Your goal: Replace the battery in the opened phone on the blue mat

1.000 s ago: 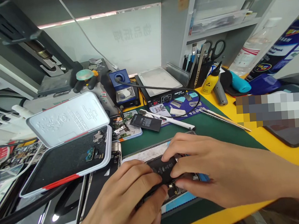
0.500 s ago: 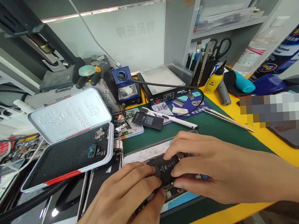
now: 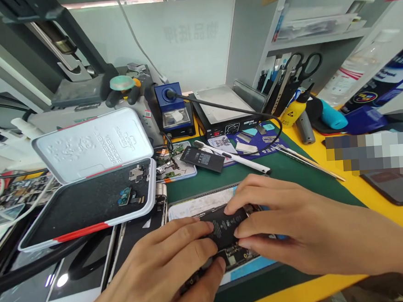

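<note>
An opened phone (image 3: 235, 256) lies on a white and blue pad (image 3: 189, 210), its inside facing up. In its frame is a black phone battery (image 3: 221, 231) with small print. My left hand (image 3: 157, 267) curls over the near left part, its fingertips on the battery and its thumb at the phone's near side. From the right, my right hand (image 3: 289, 223) has bent fingers and thumb at the battery's right end. The left end of the phone is hidden under my left hand.
A loose battery (image 3: 202, 159) and a white-handled brush (image 3: 236, 158) lie behind the pad. To the left, an open tin (image 3: 85, 219) holds small parts. A heating plate (image 3: 224, 101), a soldering-iron stand (image 3: 173, 111) and a yellow bottle (image 3: 294, 112) stand at the back.
The view has shifted slightly. Both hands keep nearly the same place on the phone and battery, with only slight finger movement.
</note>
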### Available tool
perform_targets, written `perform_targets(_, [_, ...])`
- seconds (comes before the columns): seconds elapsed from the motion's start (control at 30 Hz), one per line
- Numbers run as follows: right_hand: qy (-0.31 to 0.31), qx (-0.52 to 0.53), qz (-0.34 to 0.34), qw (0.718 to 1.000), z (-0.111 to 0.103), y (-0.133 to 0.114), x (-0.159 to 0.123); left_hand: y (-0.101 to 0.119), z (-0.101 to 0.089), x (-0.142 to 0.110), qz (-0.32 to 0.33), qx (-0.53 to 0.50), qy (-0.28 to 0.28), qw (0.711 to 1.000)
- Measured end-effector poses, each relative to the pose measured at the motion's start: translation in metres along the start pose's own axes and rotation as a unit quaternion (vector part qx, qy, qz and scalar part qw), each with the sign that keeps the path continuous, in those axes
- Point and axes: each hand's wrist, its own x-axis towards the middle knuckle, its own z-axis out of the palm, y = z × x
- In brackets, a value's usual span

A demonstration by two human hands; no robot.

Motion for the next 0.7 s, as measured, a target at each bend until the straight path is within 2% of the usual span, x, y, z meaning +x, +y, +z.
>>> perform_targets(0.17, [-0.009,-0.011,-0.004,1.000,-0.0003,-0.0016,0.0005,-0.0013,-0.0065,-0.0029,0.014,0.020,-0.034,0.999])
perform_targets(0.4, [-0.021,-0.024,-0.019,0.999,-0.0027,-0.0029,0.0033,-0.0043,-0.0008,-0.0045,-0.008,-0.028,0.004,1.000])
perform_targets(0.53, [-0.027,-0.018,-0.024,0.999,-0.0036,-0.0016,0.0046,-0.0044,0.0016,-0.0086,-0.018,-0.035,-0.005,0.999])
perform_targets(0.7, [-0.023,-0.020,-0.031,0.999,-0.0024,-0.0003,0.0029,-0.0072,-0.0004,-0.0086,0.003,-0.021,-0.024,0.999])
